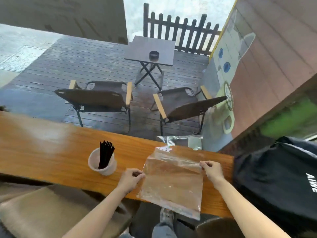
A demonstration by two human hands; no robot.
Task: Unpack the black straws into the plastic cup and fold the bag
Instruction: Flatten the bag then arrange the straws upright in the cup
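Lower centre: black straws [105,156] already in plastic cup [102,162], left hand [131,180] and right hand [211,170] pinching empty bag [171,182] edges, folding left.

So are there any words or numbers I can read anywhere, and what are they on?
"AIWE" or close to it: white letters, turned sideways and cut off at the frame edge, on the black bag.
Mural: picture only, no words.
Clear bag, cup, straws: no print that can be read.
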